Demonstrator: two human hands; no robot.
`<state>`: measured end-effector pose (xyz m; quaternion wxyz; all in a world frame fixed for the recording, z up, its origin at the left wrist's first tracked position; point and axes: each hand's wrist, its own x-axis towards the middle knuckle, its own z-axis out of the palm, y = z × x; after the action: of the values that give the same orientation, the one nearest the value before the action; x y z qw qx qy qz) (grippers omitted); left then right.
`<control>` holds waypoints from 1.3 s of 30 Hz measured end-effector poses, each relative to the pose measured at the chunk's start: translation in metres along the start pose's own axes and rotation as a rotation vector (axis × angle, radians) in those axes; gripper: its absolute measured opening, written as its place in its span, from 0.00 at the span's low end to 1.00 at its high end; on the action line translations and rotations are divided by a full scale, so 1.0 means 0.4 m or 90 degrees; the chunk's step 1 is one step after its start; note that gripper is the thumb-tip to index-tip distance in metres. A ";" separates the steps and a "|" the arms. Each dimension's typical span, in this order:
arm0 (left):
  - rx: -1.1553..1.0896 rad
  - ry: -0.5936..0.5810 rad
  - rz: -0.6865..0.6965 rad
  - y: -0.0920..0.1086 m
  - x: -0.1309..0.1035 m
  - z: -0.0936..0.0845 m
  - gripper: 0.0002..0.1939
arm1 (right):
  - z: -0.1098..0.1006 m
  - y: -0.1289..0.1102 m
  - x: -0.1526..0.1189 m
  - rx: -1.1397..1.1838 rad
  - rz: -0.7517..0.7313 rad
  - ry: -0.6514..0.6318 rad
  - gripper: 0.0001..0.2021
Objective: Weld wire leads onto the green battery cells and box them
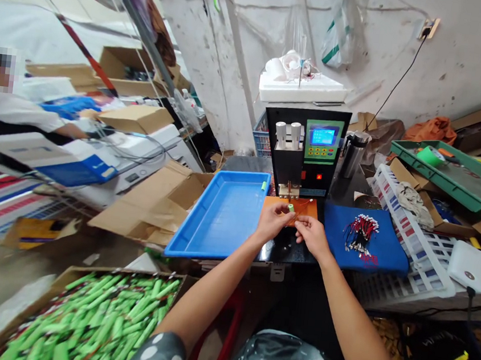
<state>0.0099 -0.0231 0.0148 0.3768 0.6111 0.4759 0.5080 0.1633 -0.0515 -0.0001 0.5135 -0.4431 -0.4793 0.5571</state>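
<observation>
My left hand (275,221) is closed on a small green battery cell (291,208), held with one end toward the machine. My right hand (310,232) is pinched close beside it, on what looks like a thin wire; the fingers hide most of it. Both hands are over an orange mat (270,201), just in front of the electrodes (290,191) of a black spot welder (276,166) with a lit blue display (323,136). To the right, a bunch of red and black wires (361,234) with white connectors lies on a blue cloth (388,250).
On the left stands a blue tray (219,218) with one green cell (264,186) at its far corner. A carton of green battery packs (101,320) sits below. A steel flask (354,153) stands beside the welder. A white basket (415,238) borders the right. A co-worker (16,105) is at far left.
</observation>
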 end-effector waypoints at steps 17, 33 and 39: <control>-0.130 -0.035 -0.116 0.021 -0.065 -0.011 0.21 | -0.009 0.004 -0.044 0.010 0.051 -0.214 0.17; -0.033 -0.068 -0.067 -0.028 -0.005 -0.006 0.21 | 0.015 -0.023 0.036 0.275 0.064 -0.042 0.21; 0.208 -0.040 0.030 -0.043 0.037 -0.021 0.13 | 0.026 -0.015 0.081 0.177 0.023 0.032 0.22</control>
<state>-0.0012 -0.0043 0.0041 0.2752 0.6906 0.5259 0.4133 0.1515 -0.0201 0.0075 0.5718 -0.3902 -0.3761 0.6158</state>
